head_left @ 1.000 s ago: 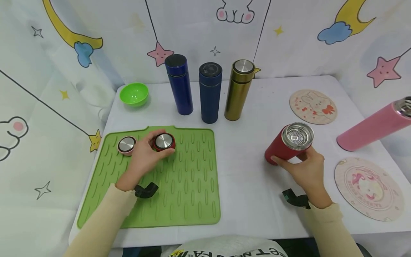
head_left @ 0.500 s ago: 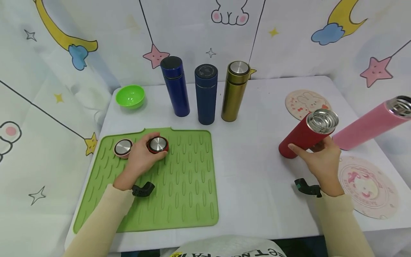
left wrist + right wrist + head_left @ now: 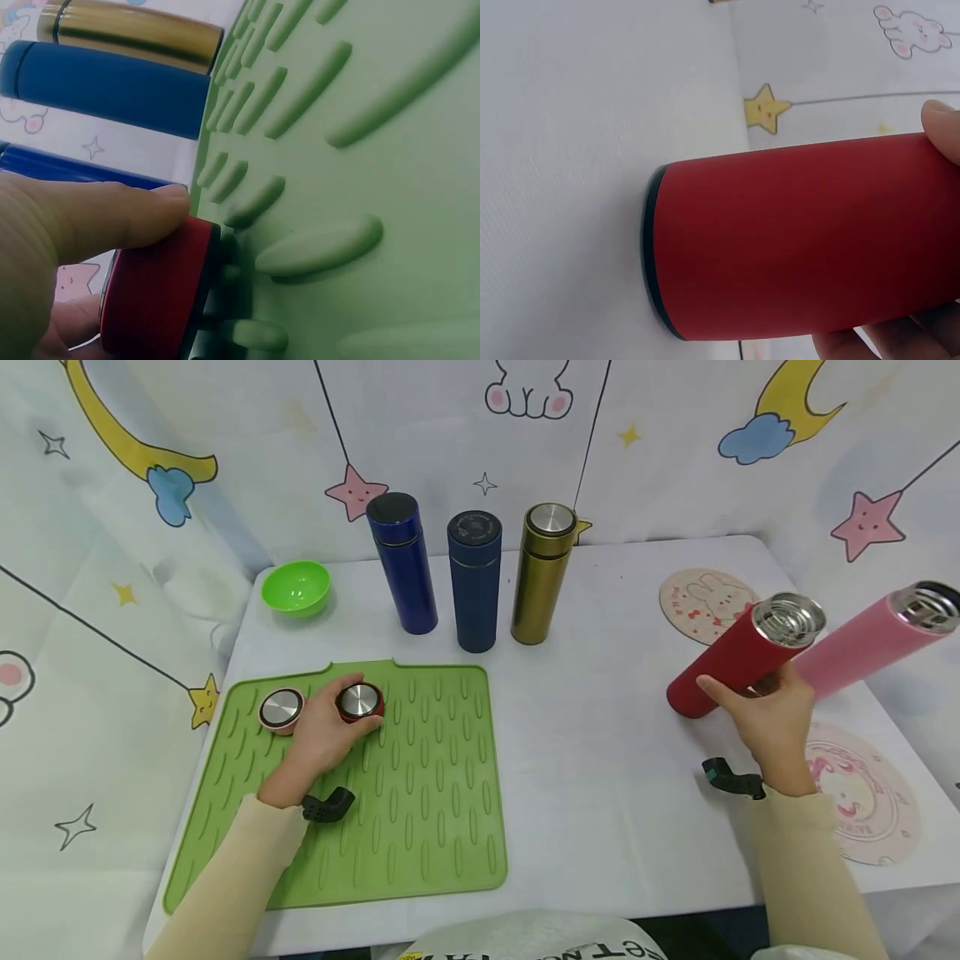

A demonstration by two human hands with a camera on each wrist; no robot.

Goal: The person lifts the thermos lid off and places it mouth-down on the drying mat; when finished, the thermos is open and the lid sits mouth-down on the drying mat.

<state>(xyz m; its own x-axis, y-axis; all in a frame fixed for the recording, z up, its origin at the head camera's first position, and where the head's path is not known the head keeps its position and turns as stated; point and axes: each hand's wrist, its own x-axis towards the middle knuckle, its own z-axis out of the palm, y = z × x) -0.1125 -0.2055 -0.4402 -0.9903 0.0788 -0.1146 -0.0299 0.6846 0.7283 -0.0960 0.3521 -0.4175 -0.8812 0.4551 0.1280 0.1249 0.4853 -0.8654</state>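
My left hand [image 3: 324, 732] pinches a red bottle lid [image 3: 359, 701] with a steel top between thumb and fingers. The lid [image 3: 159, 289] is down at the bumps of a green ribbed mat [image 3: 420, 793]; whether it bears fully on them I cannot tell. Just left of that hand, a pink lid [image 3: 281, 708] sits on the mat. On the right, my right hand [image 3: 776, 727] grips a red thermos bottle [image 3: 723, 664] around its side, its steel mouth uncovered. In the right wrist view the bottle's dark-edged base [image 3: 727, 255] is close to the white tabletop.
A pink uncapped thermos [image 3: 862, 647] stands right behind the red one. Purple-blue [image 3: 405, 572], navy [image 3: 476, 589] and gold [image 3: 542, 581] capped bottles line the back. A green bowl [image 3: 297, 589] is back left. Round coasters [image 3: 697, 602] lie at the right.
My right hand has carried the red thermos right and away from me, toward the pink one. The left hand still holds the red lid on the mat. The whole head view shifts slightly.
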